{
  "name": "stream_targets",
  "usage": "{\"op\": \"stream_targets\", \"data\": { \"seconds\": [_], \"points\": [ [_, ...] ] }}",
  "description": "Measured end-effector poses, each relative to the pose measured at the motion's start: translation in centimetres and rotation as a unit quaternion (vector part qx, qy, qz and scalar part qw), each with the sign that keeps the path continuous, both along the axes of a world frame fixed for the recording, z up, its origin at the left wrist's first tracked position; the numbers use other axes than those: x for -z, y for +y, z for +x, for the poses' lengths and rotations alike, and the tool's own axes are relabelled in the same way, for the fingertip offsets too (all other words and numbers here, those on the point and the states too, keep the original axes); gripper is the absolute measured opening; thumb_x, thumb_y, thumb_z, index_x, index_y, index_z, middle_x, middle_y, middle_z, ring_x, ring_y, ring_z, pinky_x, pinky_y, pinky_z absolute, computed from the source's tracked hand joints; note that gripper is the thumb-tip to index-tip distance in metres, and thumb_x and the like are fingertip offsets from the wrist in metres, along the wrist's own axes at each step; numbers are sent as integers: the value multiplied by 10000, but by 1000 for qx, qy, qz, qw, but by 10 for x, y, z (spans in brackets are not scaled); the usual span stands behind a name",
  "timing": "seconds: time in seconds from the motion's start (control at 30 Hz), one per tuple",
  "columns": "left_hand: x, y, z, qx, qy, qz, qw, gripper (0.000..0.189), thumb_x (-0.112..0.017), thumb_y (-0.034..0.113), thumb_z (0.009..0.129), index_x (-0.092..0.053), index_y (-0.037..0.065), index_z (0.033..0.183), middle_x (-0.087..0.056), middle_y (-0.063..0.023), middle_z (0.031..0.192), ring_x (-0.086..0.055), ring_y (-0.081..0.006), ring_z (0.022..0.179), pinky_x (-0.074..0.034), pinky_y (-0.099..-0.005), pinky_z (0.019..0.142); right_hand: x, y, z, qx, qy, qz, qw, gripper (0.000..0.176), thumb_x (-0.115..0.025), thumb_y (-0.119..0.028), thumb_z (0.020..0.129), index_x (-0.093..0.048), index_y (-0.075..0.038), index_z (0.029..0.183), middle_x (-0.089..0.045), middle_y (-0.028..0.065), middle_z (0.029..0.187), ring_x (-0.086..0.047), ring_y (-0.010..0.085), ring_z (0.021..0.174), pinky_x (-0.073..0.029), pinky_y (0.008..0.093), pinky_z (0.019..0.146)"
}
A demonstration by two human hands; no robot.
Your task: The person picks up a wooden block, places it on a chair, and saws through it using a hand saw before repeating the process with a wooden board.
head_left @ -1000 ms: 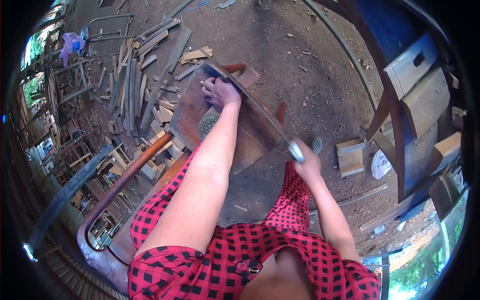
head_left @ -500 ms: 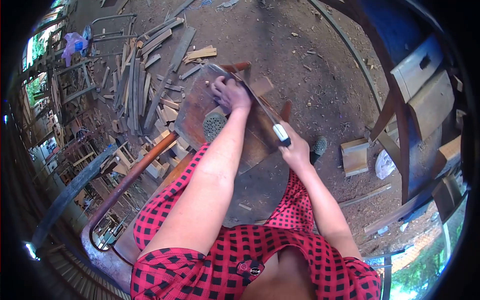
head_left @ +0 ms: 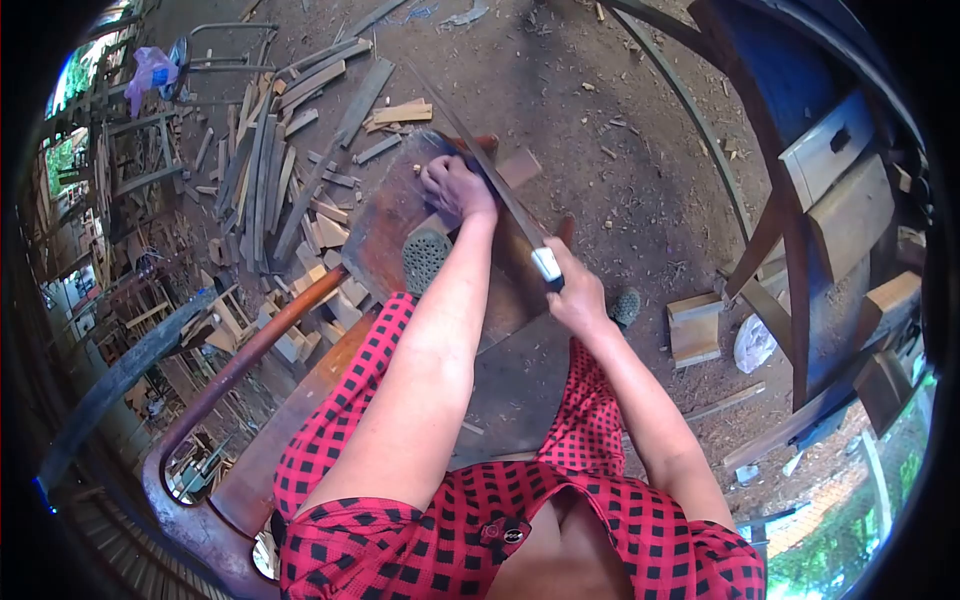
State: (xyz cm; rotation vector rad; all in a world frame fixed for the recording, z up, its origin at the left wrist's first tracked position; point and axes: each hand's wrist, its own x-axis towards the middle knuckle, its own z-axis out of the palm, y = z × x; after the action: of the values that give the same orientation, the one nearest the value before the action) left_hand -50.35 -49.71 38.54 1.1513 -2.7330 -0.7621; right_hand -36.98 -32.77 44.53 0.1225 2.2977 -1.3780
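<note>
Gripping 1 saw (head_left: pixel 515 209), 1 right hand (head_left: pixel 580 294); 1 left hand (head_left: pixel 459 190), grip unclear

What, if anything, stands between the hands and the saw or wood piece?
Nothing visible: the right hand grips the saw; the left hand lies over the wood piece, seemingly pressing it down.

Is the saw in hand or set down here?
In hand: the right hand grips the saw by its handle, blade stretching forward past the left hand.
</note>
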Motion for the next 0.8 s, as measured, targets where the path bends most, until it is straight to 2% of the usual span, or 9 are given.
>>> {"op": "stream_targets", "data": {
  "seconds": [0.1, 0.23, 0.3, 0.33, 0.47, 0.63, 0.7, 0.77, 0.8],
  "points": [
    [9, -8, -2, 83, -44, -84, 992, 335, -450, 347, 882, -598, 76, 1011, -514, -88, 1163, -388, -291, 1202, -305, -412, 1000, 12, -1, -7, 1, -19, -19, 1000, 646, -613, 8, 683, -459, -170, 1285, -608, 208, 1100, -576, 419, 1034, -490, 455, 835],
    [8, -4, -7, 30, -25, -47, 998, 336, -456, 344, 882, -623, 70, 983, -517, -74, 1153, -385, -265, 1200, -293, -400, 999, -2, 15, -2, -10, -62, -11, 998, 645, -615, 2, 697, -461, -153, 1305, -600, 203, 1159, -565, 397, 1098, -483, 421, 891],
    [19, -5, 1, 54, -8, -69, 996, 318, -471, 341, 875, -637, 88, 971, -512, -66, 1156, -385, -265, 1198, -299, -404, 992, -7, 27, 20, 0, 20, -15, 1000, 715, -657, -44, 686, -414, -190, 1343, -625, 186, 1061, -615, 393, 967, -502, 469, 812],
    [24, -6, 4, 84, 13, -93, 992, 301, -485, 338, 868, -652, 105, 960, -508, -58, 1159, -385, -266, 1195, -304, -409, 985, -10, 24, 27, 18, 31, -6, 999, 719, -657, -52, 695, -410, -181, 1358, -620, 191, 1103, -604, 391, 1007, -494, 457, 849],
    [19, -1, 1, 104, -17, -146, 984, 161, -595, 263, 789, -669, 131, 844, -490, -20, 1128, -359, -262, 1212, -299, -471, 962, -20, 13, 25, 38, -6, -24, 999, 698, -668, -57, 695, -423, -176, 1337, -621, 201, 1096, -601, 409, 1000, -494, 471, 841],
    [24, -3, 1, 110, -32, -161, 980, 149, -591, 261, 788, -670, 136, 808, -488, -19, 1123, -369, -269, 1198, -323, -475, 935, -72, 4, -10, 25, -143, -40, 989, 624, -660, -120, 752, -390, -168, 1312, -642, 226, 980, -610, 438, 952, -482, 513, 814],
    [14, 1, 1, 113, -14, -169, 979, 145, -586, 257, 792, -668, 138, 788, -491, -17, 1119, -372, -269, 1194, -332, -473, 926, -60, 1, -4, 41, -127, -40, 990, 653, -668, -98, 738, -396, -157, 1329, -637, 218, 1022, -611, 423, 964, -497, 481, 814],
    [3, 9, 0, 11, 46, -10, 999, 152, -572, 247, 802, -674, 137, 773, -498, -23, 1119, -379, -273, 1193, -346, -467, 920, -42, 6, -1, 46, 56, -55, 996, 698, -687, -59, 694, -424, -140, 1336, -628, 204, 1076, -613, 398, 990, -513, 432, 826],
    [-2, 10, 0, 35, 22, -42, 998, 164, -563, 241, 805, -678, 128, 776, -500, -30, 1127, -385, -278, 1194, -344, -457, 938, -41, 9, 2, 49, 56, -56, 996, 698, -687, -59, 694, -424, -140, 1336, -628, 204, 1076, -613, 398, 990, -513, 432, 826]
  ]
}}
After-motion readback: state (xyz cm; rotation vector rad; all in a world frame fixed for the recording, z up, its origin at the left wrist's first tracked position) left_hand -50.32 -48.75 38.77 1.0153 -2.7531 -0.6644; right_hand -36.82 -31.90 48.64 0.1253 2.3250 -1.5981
